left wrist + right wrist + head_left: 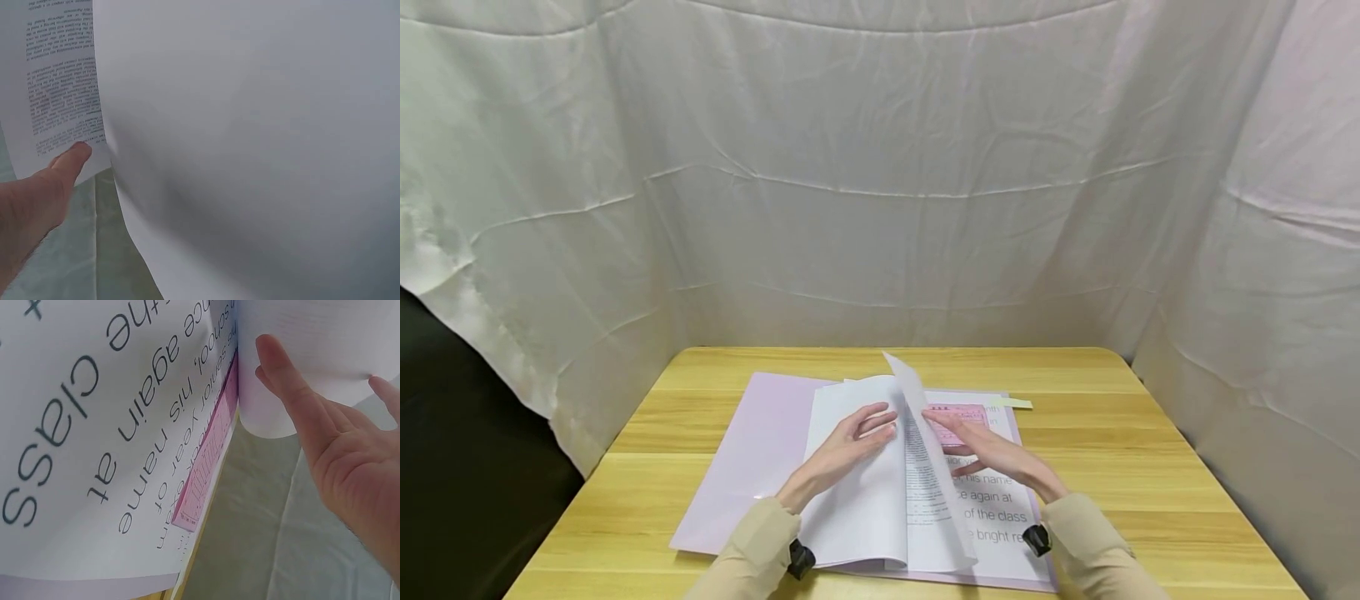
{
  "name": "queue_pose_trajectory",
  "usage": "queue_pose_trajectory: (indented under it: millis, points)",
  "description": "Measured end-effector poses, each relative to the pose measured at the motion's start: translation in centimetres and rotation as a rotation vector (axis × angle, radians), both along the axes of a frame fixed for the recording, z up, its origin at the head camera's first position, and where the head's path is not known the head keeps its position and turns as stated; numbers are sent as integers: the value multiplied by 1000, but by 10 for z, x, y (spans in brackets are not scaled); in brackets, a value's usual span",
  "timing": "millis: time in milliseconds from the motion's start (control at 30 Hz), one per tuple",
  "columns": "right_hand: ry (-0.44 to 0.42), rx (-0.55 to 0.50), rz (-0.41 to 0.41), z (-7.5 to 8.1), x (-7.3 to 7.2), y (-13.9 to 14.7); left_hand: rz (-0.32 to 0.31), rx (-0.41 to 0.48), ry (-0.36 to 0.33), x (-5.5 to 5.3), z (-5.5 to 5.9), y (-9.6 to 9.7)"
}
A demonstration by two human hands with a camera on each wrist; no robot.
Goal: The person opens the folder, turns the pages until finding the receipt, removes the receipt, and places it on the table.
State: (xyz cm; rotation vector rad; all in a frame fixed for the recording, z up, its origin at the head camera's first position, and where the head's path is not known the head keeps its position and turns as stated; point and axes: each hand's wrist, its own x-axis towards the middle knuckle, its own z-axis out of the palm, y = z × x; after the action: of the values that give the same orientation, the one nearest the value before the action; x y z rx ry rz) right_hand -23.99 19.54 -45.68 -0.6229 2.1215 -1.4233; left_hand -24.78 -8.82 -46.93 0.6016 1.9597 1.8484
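A lilac folder (737, 467) lies spread on the table with a stack of printed sheets in it. One sheet (928, 433) stands raised near the middle, its lower side printed with small text. My right hand (992, 450) touches that sheet from the right with extended fingers. Over the turned white page (857, 500) on the left, my left hand (846, 450) hovers or rests with fingers spread; contact cannot be made out. Beneath the raised sheet on the right is a large-print page (992, 525), and on it a pink printed slip (206, 469).
A pale yellow-green tab (1013, 402) sticks out past the folder's upper right edge. The wooden table (1150, 500) runs out on both sides of the folder. Grey-white curtains (880, 208) hang behind and beside it, with a dark area at far left.
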Motion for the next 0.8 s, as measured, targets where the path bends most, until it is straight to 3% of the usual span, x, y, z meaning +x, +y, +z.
queue_pose_trajectory:
  millis: [400, 800]
  points:
    - [15, -18, 62, 0, 0, -4, 36, 184, -143, -2, 3, 7]
    - [24, 10, 55, 0, 1, -6, 74, 218, -198, -1, 7, 5]
